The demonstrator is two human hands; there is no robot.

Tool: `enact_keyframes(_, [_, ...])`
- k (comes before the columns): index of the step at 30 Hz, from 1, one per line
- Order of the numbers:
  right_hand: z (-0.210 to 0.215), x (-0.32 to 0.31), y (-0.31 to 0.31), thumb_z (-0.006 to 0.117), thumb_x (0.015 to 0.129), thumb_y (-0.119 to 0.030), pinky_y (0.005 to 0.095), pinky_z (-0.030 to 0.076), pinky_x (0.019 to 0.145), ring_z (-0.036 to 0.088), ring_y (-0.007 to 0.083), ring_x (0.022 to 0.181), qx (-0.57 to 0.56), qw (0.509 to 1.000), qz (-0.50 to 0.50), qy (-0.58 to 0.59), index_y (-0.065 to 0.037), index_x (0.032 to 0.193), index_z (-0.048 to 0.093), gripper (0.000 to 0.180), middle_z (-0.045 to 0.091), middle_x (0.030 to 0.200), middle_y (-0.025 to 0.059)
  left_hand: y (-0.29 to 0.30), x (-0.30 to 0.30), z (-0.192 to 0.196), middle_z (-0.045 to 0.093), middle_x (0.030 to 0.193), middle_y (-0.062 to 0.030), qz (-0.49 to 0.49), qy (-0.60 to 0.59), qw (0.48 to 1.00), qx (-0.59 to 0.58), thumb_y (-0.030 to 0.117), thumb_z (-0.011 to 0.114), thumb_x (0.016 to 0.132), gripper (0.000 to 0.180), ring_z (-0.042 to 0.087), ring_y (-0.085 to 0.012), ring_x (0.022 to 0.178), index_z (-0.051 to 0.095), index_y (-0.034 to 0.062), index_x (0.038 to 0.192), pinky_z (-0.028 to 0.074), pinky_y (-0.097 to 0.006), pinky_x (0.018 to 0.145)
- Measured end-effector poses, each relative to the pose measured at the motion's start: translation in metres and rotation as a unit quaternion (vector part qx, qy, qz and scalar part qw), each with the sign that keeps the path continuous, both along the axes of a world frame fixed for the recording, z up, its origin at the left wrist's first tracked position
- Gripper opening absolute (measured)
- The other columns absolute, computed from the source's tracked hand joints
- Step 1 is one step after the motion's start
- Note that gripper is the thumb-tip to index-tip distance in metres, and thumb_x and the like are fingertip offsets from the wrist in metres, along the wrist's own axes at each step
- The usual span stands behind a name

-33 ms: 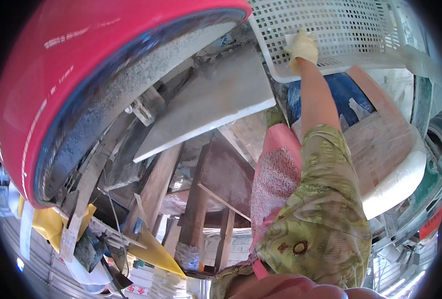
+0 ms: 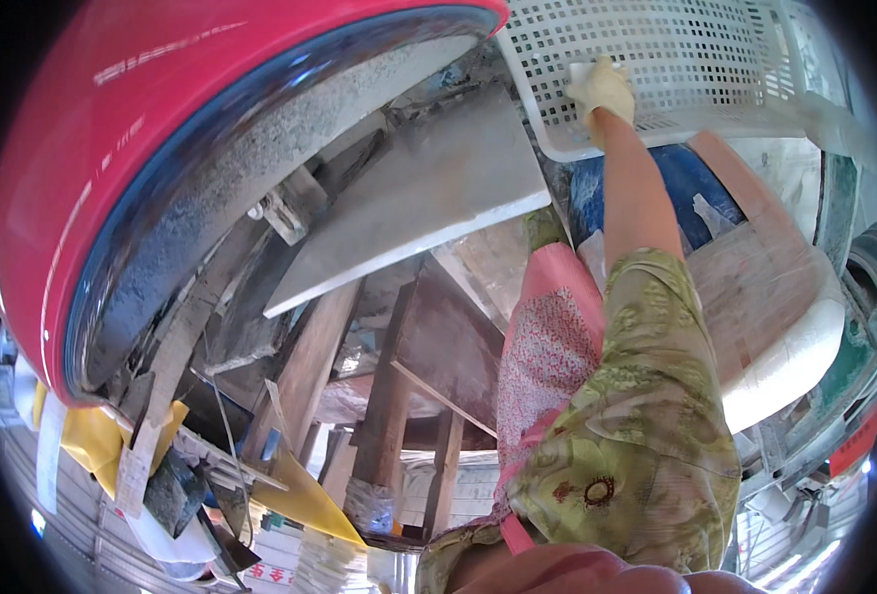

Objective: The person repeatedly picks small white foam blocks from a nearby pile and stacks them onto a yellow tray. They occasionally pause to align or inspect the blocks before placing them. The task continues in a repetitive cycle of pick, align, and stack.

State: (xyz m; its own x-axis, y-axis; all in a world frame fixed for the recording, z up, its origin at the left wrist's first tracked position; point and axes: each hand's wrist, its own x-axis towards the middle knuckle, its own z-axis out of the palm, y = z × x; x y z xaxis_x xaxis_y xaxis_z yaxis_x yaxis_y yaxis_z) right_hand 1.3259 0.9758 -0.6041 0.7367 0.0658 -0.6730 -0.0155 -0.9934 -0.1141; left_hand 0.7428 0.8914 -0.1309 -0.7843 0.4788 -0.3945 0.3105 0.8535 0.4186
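Observation:
My right hand [image 2: 603, 89], in a cream-coloured glove, reaches into a white perforated plastic basket [image 2: 656, 121] at the top right. Its fingers are closed on a small white flat piece [image 2: 579, 71] with a straight edge, against the basket's perforated inside; the piece is partly hidden by the glove. The forearm is bare up to a green patterned sleeve [image 2: 646, 366]. Left of the sleeve hangs a pink floral apron [image 2: 547, 327]. My left hand is out of view.
A large red rounded machine cover [image 2: 92, 168] fills the upper left. A grey-white slab [image 2: 429, 188] lies tilted on wooden supports in the middle. Below the basket are a blue container [image 2: 691, 188] and a pinkish board [image 2: 755, 287] with a white rounded edge.
My right hand stays at the same spot in the basket and has turned slightly. The whole view has shifted a little.

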Motion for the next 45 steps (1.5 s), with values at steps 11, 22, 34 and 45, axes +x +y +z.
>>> enact_keyframes(11, [0.066,0.026,-0.033,0.077,0.07,-0.012,0.0448,0.055,0.096,0.067,0.0386,0.114,-0.002,0.981,0.173,-0.089,-0.015,0.133,0.059,0.066,0.07,0.122,0.0199,-0.016,-0.005,0.009,0.055,0.141,-0.0193,0.023,-0.022,0.999,0.001,0.046,0.074,0.091,0.078,0.055,-0.0277,0.126,0.047,-0.0049,0.144,0.045,-0.045,0.109])
enact_keyframes(22, [0.09,0.042,-0.055,0.068,0.086,-0.019,0.0404,0.053,0.1,0.068,0.0363,0.114,-0.014,0.99,0.074,-0.12,-0.011,0.14,0.059,0.055,0.07,0.122,0.0198,-0.043,-0.009,0.013,0.055,0.142,-0.0194,0.049,-0.042,0.998,0.016,0.045,0.074,0.091,0.078,0.055,-0.0276,0.127,0.047,-0.0041,0.144,0.044,-0.045,0.11])
enact_keyframes(34, [0.409,-0.048,-0.054,0.062,0.097,-0.001,0.0341,0.064,0.084,0.071,0.0231,0.106,0.683,0.698,-0.187,0.108,0.003,0.143,0.052,0.047,0.067,0.127,0.0153,-0.088,-0.081,0.085,0.054,0.142,-0.0195,0.035,-0.117,0.973,0.198,0.044,0.075,0.091,0.077,0.054,-0.0276,0.127,0.047,-0.0032,0.145,0.044,-0.044,0.11])
enact_keyframes(45, [0.562,-0.326,0.08,0.062,0.102,-0.02,0.0392,0.059,0.094,0.068,0.0253,0.116,0.564,0.554,0.208,0.576,0.006,0.145,0.047,0.052,0.066,0.13,0.017,-0.077,-0.098,0.097,0.072,0.113,-0.0133,0.122,0.101,0.94,0.302,0.03,0.081,0.085,0.052,0.069,-0.0226,0.102,0.069,-0.0021,0.123,0.054,-0.037,0.091])
